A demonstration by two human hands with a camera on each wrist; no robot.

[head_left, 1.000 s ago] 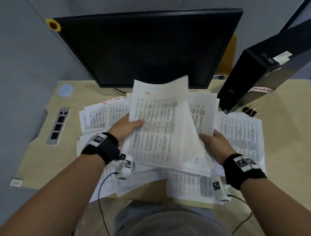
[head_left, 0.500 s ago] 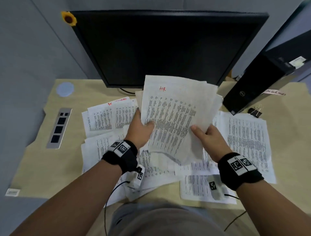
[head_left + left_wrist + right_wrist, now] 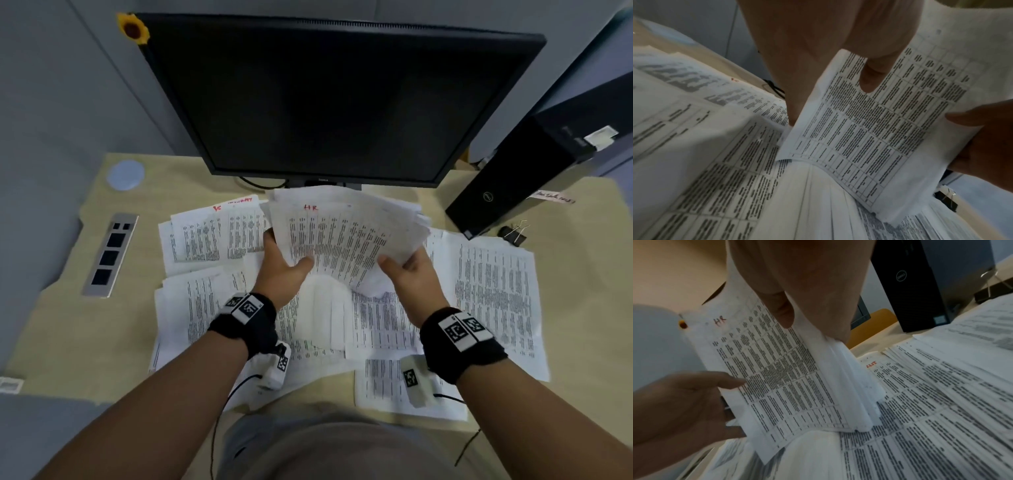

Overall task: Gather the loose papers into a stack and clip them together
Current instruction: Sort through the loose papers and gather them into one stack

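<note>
**Both Hands Hold a Bundle of Papers**

From the head view, we see our left hand [image 3: 281, 270] and right hand [image 3: 411, 277] each holding one side of a bundle of papers [image 3: 342, 236], lifted above the worktop [image 3: 68, 325]. Both grips are closed on the bundle, thumbs on top. More loose papers [image 3: 489, 291] lie spread under it. A black binder clip [image 3: 513, 234] sits at the far right, beside a black computer box [image 3: 507, 185]. A dark screen [image 3: 335, 99] stands at the far side.

From the left wrist, we see our thumb [image 3: 873, 76] pressing on the printed top page [image 3: 869, 129].

From the right wrist, we see red letters "HR" [image 3: 719, 320] on that page.
</note>
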